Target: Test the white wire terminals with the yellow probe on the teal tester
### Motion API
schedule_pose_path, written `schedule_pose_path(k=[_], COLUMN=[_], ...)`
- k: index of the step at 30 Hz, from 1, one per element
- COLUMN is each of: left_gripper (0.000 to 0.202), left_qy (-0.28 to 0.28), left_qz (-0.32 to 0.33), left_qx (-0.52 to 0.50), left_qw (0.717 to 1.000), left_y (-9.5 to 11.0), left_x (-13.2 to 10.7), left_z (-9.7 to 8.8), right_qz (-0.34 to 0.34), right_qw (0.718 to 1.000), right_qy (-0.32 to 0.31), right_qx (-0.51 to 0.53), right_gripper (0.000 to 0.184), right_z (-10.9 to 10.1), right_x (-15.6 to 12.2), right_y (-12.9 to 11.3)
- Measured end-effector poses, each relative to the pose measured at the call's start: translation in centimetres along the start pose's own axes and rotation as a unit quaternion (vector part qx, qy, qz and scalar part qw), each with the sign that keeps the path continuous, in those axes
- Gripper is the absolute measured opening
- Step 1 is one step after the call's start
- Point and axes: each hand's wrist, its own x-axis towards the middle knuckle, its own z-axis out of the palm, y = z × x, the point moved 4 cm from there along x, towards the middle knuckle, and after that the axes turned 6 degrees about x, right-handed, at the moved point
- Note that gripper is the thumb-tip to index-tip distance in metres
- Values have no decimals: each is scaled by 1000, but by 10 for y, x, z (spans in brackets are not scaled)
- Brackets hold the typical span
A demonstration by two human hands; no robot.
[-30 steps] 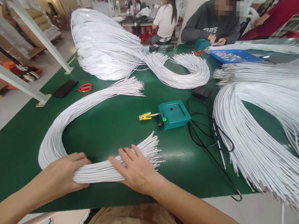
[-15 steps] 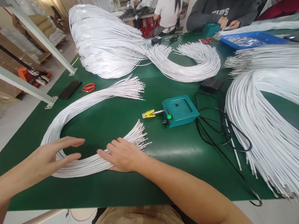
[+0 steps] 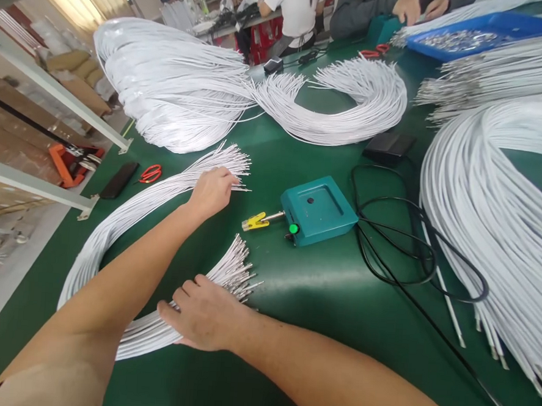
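The wires [image 3: 132,216] curve across the counter [image 3: 320,298], left of the box [image 3: 319,209]. Right hand [image 3: 204,315] fingers wrap the end on its near side; left hand [image 3: 212,190] fingers curl over the other, grip hidden. Best hold lightly, tips even.

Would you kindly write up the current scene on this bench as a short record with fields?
Surface: green table
Left hand: on the far end of a curved white wire bundle; grip unclear
Right hand: closed over the same bundle, just behind its near tips
Beside the bundle: teal box with a yellow clip on its rod
Left side: red-handled scissors next to a flat dark object
Far right: blue tray holding small shiny pieces
Across the table: another person's hands
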Motion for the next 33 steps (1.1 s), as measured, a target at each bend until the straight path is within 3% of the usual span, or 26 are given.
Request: schedule_pose_path(k=[4, 13, 16, 21, 24, 28, 33], left_gripper=[39, 66, 66, 47, 51, 50, 42], left_qy=[2, -103, -116, -146, -179, -138, -80], left_qz=[-42, -11, -8, 24, -18, -91, -119], left_qx=[37, 114, 88, -1, -87, -48, 28], left_qw=[998, 988, 989, 989, 980, 985, 989], left_y=[-7, -13, -15, -24, -31, -34, -27], left_x=[21, 15, 13, 11, 13, 20, 23], left_z=[9, 24, 26, 25, 24, 24, 31], right_qz=[3, 0, -1, 0, 1, 3, 3], right_qw=[1000, 999, 998, 999, 999, 999, 999], right_qy=[15, 47, 47, 41, 37, 28, 17], right_qx=[11, 27, 34, 35, 33, 34, 38], right_gripper=[52, 33, 34, 36, 36, 39, 38], right_z=[1, -2, -3, -3, -2, -1, -2], right_x=[-2, -3, -3, -3, -3, -2, -1], right_y=[1, 2, 3, 3, 3, 3, 3])
